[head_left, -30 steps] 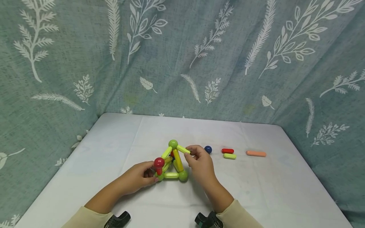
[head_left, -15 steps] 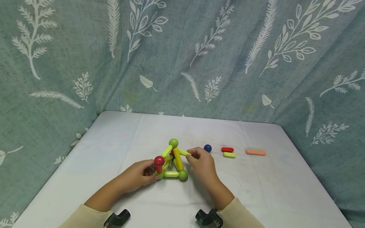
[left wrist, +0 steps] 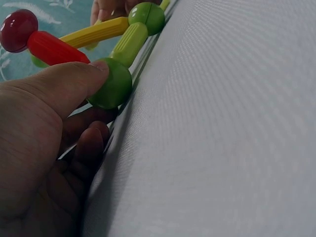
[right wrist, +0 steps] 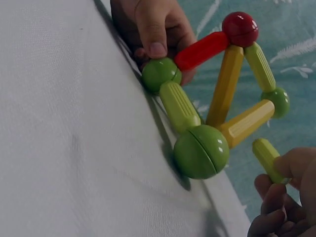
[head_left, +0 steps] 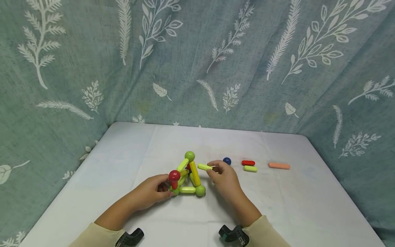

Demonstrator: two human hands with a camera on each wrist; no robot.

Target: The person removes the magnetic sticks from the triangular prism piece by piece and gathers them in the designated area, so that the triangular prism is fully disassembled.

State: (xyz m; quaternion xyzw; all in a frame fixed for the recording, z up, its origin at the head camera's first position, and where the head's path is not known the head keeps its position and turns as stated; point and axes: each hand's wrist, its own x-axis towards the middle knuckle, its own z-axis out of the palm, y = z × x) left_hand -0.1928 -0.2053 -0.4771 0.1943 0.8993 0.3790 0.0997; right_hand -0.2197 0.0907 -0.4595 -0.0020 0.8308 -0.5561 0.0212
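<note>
A frame of magnetic balls and rods stands on the white table, with a green ball at its top. A red ball on a red rod rises at its left. My left hand grips the lower-left green ball, thumb on top. Right of the frame, my right hand pinches a short lime-green rod between thumb and fingers. In the right wrist view, a gap shows between this rod and the frame's yellow rod.
Beyond my right hand lies a dark blue ball. Farther right are a loose red rod, another lime-green rod and a longer orange rod. A leaf-patterned curtain hangs behind the table.
The lime-green rod has swung down from the top green ball and come away from it. My right hand has shifted slightly right; the left keeps its grip.
</note>
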